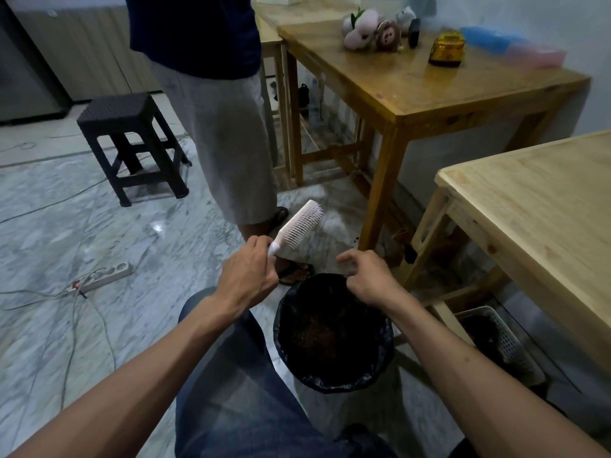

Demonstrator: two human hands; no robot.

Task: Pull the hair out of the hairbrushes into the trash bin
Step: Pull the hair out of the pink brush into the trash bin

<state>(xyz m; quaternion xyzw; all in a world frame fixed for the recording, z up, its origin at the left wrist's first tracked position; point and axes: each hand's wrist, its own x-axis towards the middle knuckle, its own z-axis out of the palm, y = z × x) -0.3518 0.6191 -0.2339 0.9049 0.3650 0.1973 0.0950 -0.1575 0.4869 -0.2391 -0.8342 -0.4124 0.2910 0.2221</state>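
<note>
- Head view, looking down from a seated person's eyes: two bare forearms reach forward over a lap in dark blue trousers, above a marbled grey floor (pixel 99 209).
- The left hand (pixel 246 279) is wrapped around the handle of a pale pink hairbrush (pixel 299 224), holding it tilted up and away, bristles facing right. No hair is plainly visible in the bristles.
- The right hand (pixel 370 276) hovers over the far rim of the trash bin (pixel 287 312), fingers curled downward with thumb and forefinger drawn close together. Whether it pinches any strands cannot be told.
- The trash bin is round, lined with a black bag, and stands on the floor between the person's knees and the tables. A brownish mass of hair (pixel 327 332) lies at its bottom.
- The hairbrush is up and to the left of the bin, not over its opening.
- A second person (pixel 211 110) in a dark top and grey shorts stands just beyond, a sandalled foot near the bin.
- A dark stool (pixel 129 133) stands to the left, a power strip (pixel 105 276) with cables lies on the floor.
- A brown wooden table (pixel 446 90) at upper right carries plush toys (pixel 367 29) and an amber jar (pixel 446 49).
- A paler table (pixel 545 209) is at right, with a white basket (pixel 506 338) on the floor beneath it.
</note>
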